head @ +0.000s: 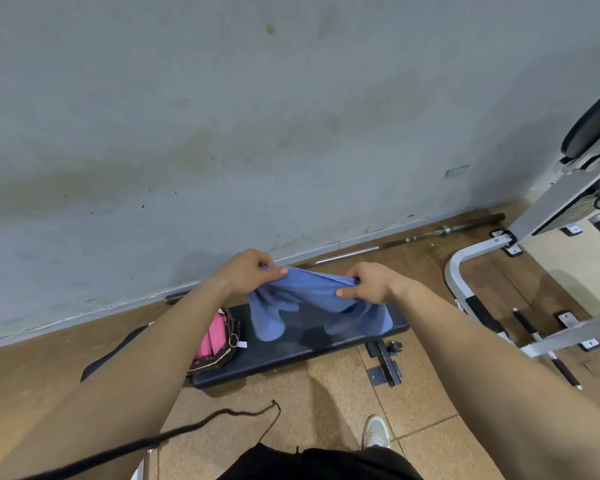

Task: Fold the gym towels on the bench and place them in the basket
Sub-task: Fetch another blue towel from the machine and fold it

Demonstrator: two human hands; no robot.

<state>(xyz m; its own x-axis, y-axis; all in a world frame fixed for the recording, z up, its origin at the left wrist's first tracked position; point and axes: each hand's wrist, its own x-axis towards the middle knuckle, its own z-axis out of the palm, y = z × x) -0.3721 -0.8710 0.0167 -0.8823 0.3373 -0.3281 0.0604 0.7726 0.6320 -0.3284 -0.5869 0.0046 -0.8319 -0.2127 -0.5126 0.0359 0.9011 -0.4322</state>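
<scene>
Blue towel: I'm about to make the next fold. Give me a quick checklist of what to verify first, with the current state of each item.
1. Left hand grips the top edge of the blue towel: ok.
2. Right hand grips the same edge: ok.
3. Towel hangs flat and smooth: not ok, it droops in bunched folds.
4. Lower corners line up: cannot tell, they are lost in the folds.
5. Bare bench surface below the towel to lay it on: ok.
6. Basket stands on the bench by the left arm, with a pink towel inside: ok. Room left in it: cannot tell.
</scene>
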